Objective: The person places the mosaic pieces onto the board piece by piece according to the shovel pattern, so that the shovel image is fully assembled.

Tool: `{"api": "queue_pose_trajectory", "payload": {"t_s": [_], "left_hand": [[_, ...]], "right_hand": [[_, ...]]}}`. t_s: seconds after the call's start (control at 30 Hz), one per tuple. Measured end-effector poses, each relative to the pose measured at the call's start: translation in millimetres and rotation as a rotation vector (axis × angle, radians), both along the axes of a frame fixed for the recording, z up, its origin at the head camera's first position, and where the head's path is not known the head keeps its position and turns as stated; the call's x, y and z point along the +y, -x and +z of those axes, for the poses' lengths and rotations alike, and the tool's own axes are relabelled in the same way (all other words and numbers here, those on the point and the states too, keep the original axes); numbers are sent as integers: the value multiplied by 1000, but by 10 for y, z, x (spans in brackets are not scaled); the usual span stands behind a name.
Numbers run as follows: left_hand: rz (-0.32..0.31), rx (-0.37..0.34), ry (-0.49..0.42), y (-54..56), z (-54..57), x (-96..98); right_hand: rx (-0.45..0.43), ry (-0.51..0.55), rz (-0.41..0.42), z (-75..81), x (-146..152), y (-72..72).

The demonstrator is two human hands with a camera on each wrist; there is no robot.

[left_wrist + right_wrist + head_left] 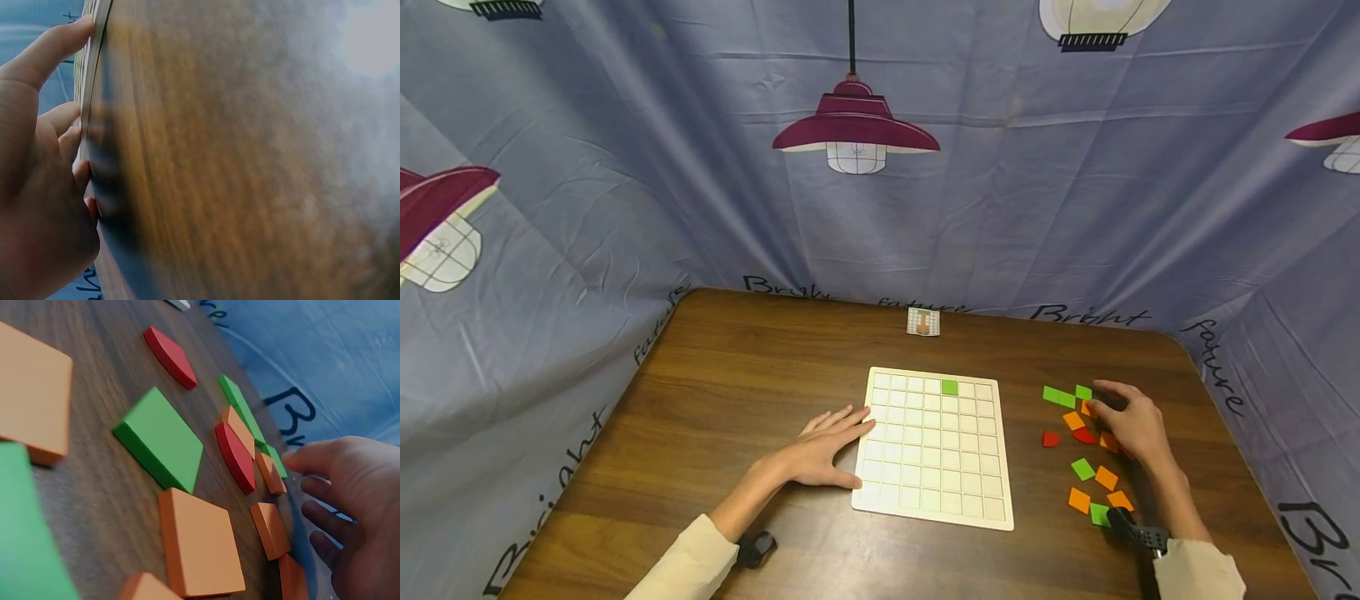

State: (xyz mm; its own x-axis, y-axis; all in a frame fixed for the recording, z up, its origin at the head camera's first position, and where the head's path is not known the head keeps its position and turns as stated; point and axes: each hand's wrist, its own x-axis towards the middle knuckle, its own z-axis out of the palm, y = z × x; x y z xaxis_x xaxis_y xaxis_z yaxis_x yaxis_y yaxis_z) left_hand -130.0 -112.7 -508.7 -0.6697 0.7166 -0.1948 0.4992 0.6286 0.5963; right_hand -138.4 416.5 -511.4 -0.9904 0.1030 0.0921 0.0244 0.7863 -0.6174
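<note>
A pale gridded board (931,437) lies flat on the table, with one green square tile (950,387) in its top row. My left hand (823,450) rests at the board's left side, fingers spread, thumb and fingertips at its edge. In the left wrist view, the fingers (59,50) meet the board's thin rim. On the right, my right hand (1131,421) reaches over the far end of a scatter of tiles, thumb and index finger apart. Its fingertips come close to a small green tile (1083,392) and an orange tile (270,473); nothing shows between them.
Orange tiles (1079,500), green tiles (1083,469) and red curved pieces (1051,438) lie loose right of the board. A small printed card (923,322) lies at the table's back edge. Blue-grey cloth (1000,208) hangs behind and at both sides.
</note>
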Motion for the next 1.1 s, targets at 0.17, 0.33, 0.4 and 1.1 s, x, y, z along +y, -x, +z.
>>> {"api": "queue_pose_trajectory", "payload": {"t_s": [0.17,0.33,0.4,1.1], "left_hand": [[-2,-2,1,2,1,-2],[0,4,8,2,3,-1],[1,7,6,2,7,0],[2,11,11,5,12,-2]], "right_hand": [[-15,16,33,-13,16,90],[-46,17,45,-20,18,172],[-63,19,40,-25,20,193],[-55,3,50,-57,79,196]]}}
